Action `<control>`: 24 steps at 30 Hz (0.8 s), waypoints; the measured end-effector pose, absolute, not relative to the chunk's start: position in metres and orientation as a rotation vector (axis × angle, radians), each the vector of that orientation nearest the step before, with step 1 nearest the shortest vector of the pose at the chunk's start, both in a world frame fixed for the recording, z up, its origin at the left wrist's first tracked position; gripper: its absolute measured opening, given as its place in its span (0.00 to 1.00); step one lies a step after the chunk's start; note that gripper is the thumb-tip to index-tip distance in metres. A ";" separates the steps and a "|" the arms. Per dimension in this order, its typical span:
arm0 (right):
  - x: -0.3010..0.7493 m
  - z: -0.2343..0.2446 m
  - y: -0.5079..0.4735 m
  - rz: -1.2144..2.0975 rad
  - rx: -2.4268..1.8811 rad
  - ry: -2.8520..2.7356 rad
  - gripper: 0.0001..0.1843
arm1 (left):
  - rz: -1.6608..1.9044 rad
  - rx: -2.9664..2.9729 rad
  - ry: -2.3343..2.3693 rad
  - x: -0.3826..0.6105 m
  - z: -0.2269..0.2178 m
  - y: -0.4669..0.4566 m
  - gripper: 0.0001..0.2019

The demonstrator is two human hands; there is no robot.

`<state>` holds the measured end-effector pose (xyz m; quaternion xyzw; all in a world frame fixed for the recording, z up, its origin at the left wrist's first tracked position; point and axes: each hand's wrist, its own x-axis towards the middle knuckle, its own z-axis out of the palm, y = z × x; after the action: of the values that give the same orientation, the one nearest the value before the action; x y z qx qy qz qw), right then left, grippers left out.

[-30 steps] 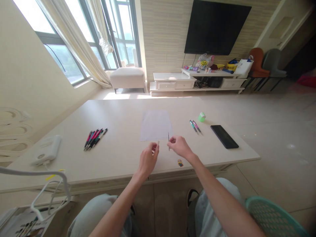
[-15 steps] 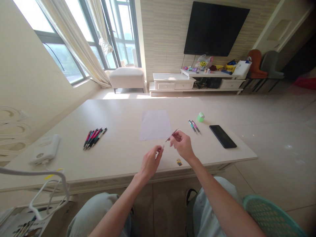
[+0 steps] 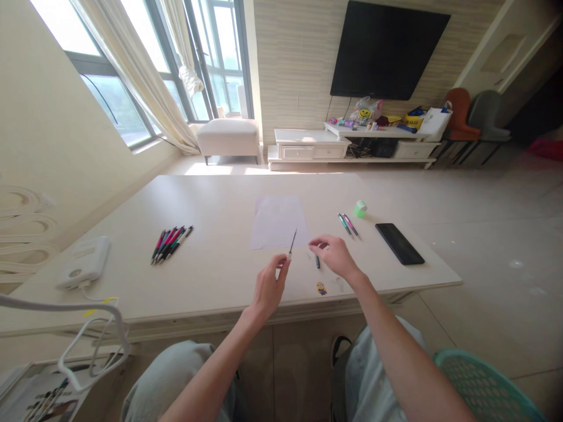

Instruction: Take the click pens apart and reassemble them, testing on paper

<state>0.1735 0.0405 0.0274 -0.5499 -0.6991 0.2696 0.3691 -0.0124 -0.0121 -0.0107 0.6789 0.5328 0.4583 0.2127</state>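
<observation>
My left hand (image 3: 269,286) is pinched shut on a thin pen refill (image 3: 292,242) with a white lower end, its dark tip pointing up and away over the near edge of a white sheet of paper (image 3: 278,220). My right hand (image 3: 336,255) hovers low over the table (image 3: 211,275) just to the right, thumb and forefinger drawn together; I cannot make out what is between them. A short black pen part (image 3: 317,262) lies on the table right below those fingers. A small cartoon sticker (image 3: 321,288) sits near the table's front edge between my hands.
A bundle of several pens (image 3: 170,242) lies at the left, two pens (image 3: 349,224) and a small green roll (image 3: 359,208) at the right, then a black phone (image 3: 399,242). A white device (image 3: 83,262) rests far left. A teal basket (image 3: 484,384) stands by my right knee.
The thin refill that was at my right hand's fingers is now upright in my left hand. My right hand has dropped to the table beside a black pen part.
</observation>
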 end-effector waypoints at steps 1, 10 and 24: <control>0.177 0.023 0.044 0.618 -1.517 -1.798 0.08 | 1.300 1.848 1.468 -0.012 -0.011 -0.012 0.08; 0.160 -0.011 0.052 0.311 -1.811 -2.066 0.07 | 1.401 1.755 1.442 -0.008 -0.014 -0.012 0.09; 0.146 0.029 0.045 0.870 -1.085 -1.403 0.12 | 1.306 1.859 1.447 -0.008 -0.015 -0.013 0.08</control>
<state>0.1458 0.0451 0.0287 -0.4586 -0.5928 0.3675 0.5507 -0.0080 -0.0129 -0.0153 0.6729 0.5239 0.4726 0.2223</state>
